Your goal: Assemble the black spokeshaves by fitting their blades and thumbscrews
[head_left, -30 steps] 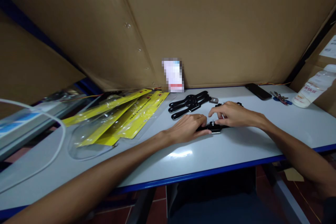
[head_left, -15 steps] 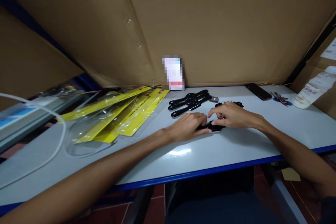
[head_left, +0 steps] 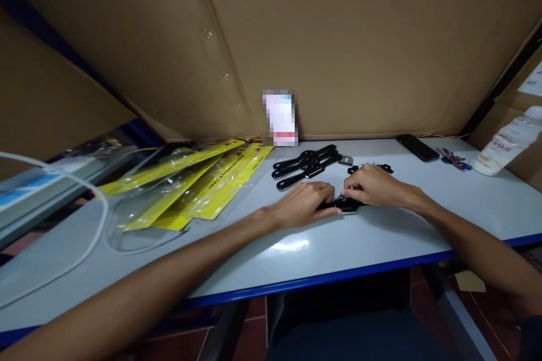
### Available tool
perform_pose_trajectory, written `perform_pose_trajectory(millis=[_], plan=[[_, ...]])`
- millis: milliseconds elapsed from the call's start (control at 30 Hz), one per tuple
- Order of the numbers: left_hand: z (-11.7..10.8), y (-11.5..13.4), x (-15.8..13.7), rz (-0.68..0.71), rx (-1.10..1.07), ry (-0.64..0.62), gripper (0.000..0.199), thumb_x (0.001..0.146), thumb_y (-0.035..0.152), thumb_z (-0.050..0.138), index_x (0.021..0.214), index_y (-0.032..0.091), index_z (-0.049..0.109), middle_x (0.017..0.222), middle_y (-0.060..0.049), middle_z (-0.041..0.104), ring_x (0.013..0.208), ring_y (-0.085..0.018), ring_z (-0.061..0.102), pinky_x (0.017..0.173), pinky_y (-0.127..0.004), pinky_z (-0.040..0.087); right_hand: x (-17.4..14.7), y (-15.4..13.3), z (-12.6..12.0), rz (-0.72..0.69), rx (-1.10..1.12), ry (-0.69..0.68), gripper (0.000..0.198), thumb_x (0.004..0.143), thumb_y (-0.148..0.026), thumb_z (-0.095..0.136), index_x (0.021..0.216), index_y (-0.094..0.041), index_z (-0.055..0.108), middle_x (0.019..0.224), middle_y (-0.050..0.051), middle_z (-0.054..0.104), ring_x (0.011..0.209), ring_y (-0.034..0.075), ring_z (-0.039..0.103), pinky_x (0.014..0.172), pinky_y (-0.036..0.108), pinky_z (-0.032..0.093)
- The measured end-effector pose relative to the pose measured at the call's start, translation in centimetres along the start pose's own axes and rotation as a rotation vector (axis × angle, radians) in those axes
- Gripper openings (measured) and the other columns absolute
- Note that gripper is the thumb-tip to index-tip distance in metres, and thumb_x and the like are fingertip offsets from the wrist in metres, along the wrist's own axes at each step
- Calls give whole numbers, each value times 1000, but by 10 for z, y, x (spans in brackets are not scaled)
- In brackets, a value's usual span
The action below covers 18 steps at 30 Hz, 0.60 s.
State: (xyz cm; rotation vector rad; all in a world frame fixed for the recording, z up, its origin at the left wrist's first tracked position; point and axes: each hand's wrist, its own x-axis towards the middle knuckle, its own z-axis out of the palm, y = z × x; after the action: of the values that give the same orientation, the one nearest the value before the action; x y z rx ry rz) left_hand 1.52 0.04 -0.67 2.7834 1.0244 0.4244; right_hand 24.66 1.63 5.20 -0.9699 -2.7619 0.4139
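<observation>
My left hand (head_left: 305, 202) is wrapped over one end of a black-handled tool (head_left: 348, 208), pressing it to the table, thumb along its near side. My right hand (head_left: 372, 187) is over the tool's other end, fingertips pinched on a small shiny part at its top; what that part is I cannot make out. Several similar black tools (head_left: 302, 166) lie in an overlapping pile behind my left hand. A small grey metal plate (head_left: 346, 160) rests beside the pile. Black pieces (head_left: 384, 168) sit just behind my right hand, partly hidden by it.
Yellow cards in clear plastic packaging (head_left: 220, 189) spread across the table's left. A white cable (head_left: 104, 211) curves at far left. Against the cardboard wall (head_left: 359, 45) leans a blurred-out upright item (head_left: 283, 118). A phone (head_left: 418, 148), keys (head_left: 453, 159) and a bottle (head_left: 503, 144) stand or lie at right.
My right hand's raised forefinger has come down and closed with the thumb on the small shiny part of the tool. My left hand has stayed in place.
</observation>
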Motion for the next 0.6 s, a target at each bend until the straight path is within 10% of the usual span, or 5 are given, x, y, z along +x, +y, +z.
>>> perform_pose_trajectory(millis=[600], plan=[[-2,1,1,-10,14,-5,42,100,58,51,88,18,58,81,-3,63,69,-18,55,64,-30,34,-1,-6,0,21,-51,3,30,93,-23,56,64,-17,65,56,-4,45,56,11,30,61,29,23]])
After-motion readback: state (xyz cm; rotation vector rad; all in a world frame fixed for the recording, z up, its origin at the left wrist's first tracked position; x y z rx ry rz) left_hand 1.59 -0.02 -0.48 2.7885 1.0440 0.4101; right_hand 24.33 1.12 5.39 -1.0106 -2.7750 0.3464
